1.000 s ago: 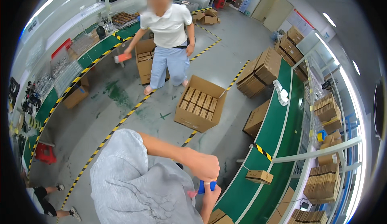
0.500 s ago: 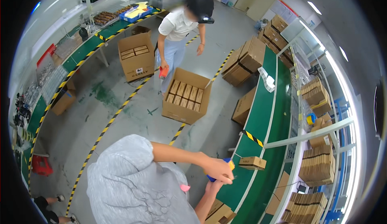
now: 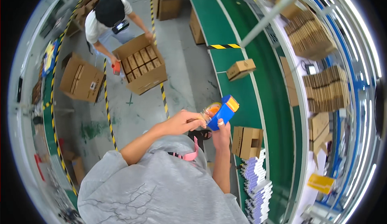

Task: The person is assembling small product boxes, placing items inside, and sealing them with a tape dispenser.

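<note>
A blue tape dispenser (image 3: 223,113) with a yellow-orange front is in my right hand (image 3: 221,135), whose fingers are wrapped round its body. The tape roll (image 3: 212,110), with an orange core, sits at the dispenser's left side. My left hand (image 3: 186,121) has its fingers closed at the near edge of that roll, where some clear tape shows. Both hands are in front of my chest, left of the green conveyor. Closest to my right hand on the belt is a small open carton (image 3: 246,141); another small carton (image 3: 241,69) lies farther up.
White and purple flat packs (image 3: 257,187) are stacked on the green conveyor (image 3: 238,101). Flattened cartons (image 3: 327,89) fill the right shelf. On the floor stand a large carton (image 3: 147,81) of small boxes and another carton (image 3: 82,79). A co-worker (image 3: 109,14) bends over there, holding a red tool (image 3: 116,68).
My view has swung to the right and down. The dispenser is now upright before my chest, with my left hand at its roll. The co-worker has bent over the large carton.
</note>
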The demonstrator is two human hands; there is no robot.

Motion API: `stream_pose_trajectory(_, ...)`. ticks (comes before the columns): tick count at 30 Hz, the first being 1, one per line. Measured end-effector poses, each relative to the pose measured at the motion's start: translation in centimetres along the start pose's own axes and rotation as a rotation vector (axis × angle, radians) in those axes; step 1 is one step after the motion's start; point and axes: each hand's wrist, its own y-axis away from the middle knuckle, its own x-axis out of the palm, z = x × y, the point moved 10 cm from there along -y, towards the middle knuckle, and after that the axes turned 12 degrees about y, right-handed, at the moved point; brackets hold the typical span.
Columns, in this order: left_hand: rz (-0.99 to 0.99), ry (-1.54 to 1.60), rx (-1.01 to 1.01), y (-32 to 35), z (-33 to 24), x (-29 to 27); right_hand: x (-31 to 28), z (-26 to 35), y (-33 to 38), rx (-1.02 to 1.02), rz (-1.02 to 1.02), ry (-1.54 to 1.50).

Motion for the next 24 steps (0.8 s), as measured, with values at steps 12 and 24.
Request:
stream_pose_trajectory(12,0.256,-0.257,0.084,-3.6,0.4,6.0,-5.8,0.4,5.0,-0.017,-0.249,-0.009)
stream_pose_trajectory(24,0.315,-0.548,0.316,-5.2,-1.9,8.1,-7.0,0.8,6.2,0.013,-0.317,0.046)
